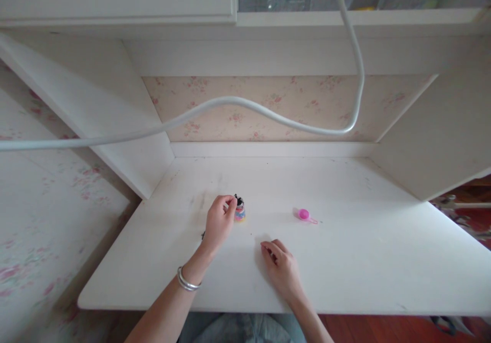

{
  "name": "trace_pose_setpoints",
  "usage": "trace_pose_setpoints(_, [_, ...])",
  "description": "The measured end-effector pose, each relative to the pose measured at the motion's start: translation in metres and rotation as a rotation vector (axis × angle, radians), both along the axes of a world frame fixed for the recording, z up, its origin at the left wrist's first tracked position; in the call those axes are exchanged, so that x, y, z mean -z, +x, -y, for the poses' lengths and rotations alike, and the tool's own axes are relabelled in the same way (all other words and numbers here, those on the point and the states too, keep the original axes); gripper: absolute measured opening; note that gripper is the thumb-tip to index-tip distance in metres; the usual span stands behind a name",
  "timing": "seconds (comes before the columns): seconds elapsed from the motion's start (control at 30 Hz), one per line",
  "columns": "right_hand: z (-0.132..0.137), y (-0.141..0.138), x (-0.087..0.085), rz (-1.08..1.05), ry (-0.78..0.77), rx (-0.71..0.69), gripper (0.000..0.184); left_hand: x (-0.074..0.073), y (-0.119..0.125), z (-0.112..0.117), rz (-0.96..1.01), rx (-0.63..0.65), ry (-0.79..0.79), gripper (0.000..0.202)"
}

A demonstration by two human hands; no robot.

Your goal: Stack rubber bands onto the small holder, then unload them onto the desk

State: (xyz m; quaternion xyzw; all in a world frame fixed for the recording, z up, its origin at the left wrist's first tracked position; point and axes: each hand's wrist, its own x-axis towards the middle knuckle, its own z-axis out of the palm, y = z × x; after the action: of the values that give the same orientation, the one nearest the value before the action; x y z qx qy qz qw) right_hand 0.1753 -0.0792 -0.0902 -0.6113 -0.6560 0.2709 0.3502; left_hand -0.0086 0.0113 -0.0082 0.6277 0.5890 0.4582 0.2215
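A small jar [240, 213] with bands of pink, blue and yellow stands on the white desk, with black stuff at its mouth. My left hand [219, 219] is beside it, thumb and forefinger pinched on a small black thing [236, 198] at the top of the jar; its exact kind is too small to tell. A bit of something dark [203, 235] shows by the left wrist, mostly hidden. My right hand [282, 269] rests on the desk nearer the front edge, fingers curled in; what they hold, if anything, is hidden.
A bright pink round piece with a small loop [304, 214] lies right of the jar on the white desk [364, 261]. A thick white cable-like arm [238, 100] crosses above. Side panels and an overhead cabinet [115, 0] enclose the desk.
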Motion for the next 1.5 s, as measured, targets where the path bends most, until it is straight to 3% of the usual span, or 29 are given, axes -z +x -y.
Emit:
trace_pose_setpoints(0.47, [0.003,-0.003,-0.001,0.057,0.012,-0.008,0.030,-0.002,-0.022,0.010,0.022,-0.009,-0.009,0.025])
trace_pose_setpoints(0.77, [0.005,-0.005,-0.001,0.139,0.000,-0.026,0.032,0.029,-0.042,0.042,0.040,0.030,-0.095,0.021])
trace_pose_setpoints(0.93, [0.006,-0.011,-0.004,0.271,-0.010,-0.054,0.030,0.047,-0.066,0.070,-0.283,-0.072,-0.049,0.017])
trace_pose_setpoints(1.13, [0.000,-0.049,-0.018,0.474,0.017,-0.172,0.027,0.066,-0.095,0.093,-0.684,-0.221,-0.168,0.021])
trace_pose_setpoints(1.33, [-0.014,-0.105,-0.031,0.478,0.040,-0.312,0.017,0.066,-0.097,0.095,-0.756,-0.167,-0.169,0.024])
trace_pose_setpoints(1.5, [-0.027,-0.125,-0.026,0.472,0.068,-0.298,0.017,0.069,-0.093,0.090,-0.747,-0.155,-0.161,0.024])
